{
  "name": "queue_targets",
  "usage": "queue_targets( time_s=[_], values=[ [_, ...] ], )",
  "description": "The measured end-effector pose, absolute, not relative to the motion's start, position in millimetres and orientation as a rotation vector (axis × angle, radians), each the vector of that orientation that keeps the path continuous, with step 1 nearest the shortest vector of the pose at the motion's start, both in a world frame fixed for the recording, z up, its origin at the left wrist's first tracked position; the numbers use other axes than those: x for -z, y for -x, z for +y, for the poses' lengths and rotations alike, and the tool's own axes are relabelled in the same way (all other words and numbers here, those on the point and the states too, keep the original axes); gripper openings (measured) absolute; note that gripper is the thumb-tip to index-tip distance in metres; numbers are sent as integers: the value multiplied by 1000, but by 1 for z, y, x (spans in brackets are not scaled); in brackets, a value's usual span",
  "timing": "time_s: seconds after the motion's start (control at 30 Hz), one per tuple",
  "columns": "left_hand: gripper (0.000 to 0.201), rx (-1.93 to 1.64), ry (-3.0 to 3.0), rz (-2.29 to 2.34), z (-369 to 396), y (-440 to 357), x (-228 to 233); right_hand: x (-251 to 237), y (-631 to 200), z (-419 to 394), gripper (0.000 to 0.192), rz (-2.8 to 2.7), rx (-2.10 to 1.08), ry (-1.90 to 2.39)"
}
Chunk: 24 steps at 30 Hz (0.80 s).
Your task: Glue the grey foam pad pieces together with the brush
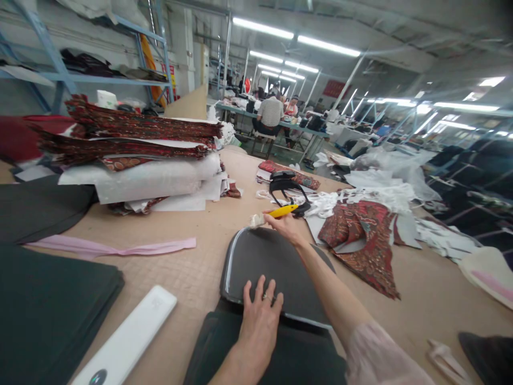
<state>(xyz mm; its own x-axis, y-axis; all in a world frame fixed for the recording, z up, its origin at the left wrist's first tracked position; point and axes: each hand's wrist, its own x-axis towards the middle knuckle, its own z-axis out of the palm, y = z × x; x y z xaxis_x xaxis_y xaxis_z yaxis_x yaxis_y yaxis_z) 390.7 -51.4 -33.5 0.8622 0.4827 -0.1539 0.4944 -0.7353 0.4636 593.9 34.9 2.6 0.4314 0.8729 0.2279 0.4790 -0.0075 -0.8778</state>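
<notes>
the left hand [260,310] lay flat, fingers spread, on the near end of a dark grey fabric piece [264,267] at the lower middle of the frame. it gripped nothing, only pressed down. the piece sat under a clear, glossy-edged template with rounded corners, on the tan worktable [192,267]; more dark cloth lay beneath it toward the bottom edge.

the right hand [284,224] reached to the far rim of the piece, just above the middle of the frame, with its fingers closed around a yellow-handled tool [282,211]. the tool's pale tip touched the upper left corner of the piece. whether it was a brush or a marker could not be told.

to do this stroke well, the flat palm probably needed to keep steady weight so template and cloth did not creep apart, and the tool likely had to follow the rim closely round the curve, lightly enough not to drag the fabric. with the arm so far out, a wobble at the corner seemed the main risk.

just beyond the tool lay black-handled shears [286,187], and right of them a red paisley cut piece [360,235]. a stack of paisley fabric and white paper [140,155] filled the upper left, a pink strip [116,247] lay left of middle, and a white bar [128,337] lay at lower left.
</notes>
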Motion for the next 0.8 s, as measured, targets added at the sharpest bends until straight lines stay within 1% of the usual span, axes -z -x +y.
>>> queue_targets(
  time_s=[0.07,0.2,0.43,0.6,0.7,0.8],
  values=[
    [38,37,-2537,722,-52,-391,33,4,-602,36,29,-1235,-503,1629],
    [39,46,-2556,726,-53,-391,34,18,-637,15,26,-1187,-442,1689],
    [49,-31,-2671,742,-52,-394,50,28,-700,-67,28,-973,-273,1804],
    [52,-17,-2691,760,-51,-396,50,25,-719,-125,29,-833,-161,1859],
    [53,-35,-2709,757,-50,-397,51,17,-713,-124,32,-830,-125,1833],
    [52,-75,-2736,763,-50,-397,55,8,-693,-87,37,-964,-204,1750]
  ],
)
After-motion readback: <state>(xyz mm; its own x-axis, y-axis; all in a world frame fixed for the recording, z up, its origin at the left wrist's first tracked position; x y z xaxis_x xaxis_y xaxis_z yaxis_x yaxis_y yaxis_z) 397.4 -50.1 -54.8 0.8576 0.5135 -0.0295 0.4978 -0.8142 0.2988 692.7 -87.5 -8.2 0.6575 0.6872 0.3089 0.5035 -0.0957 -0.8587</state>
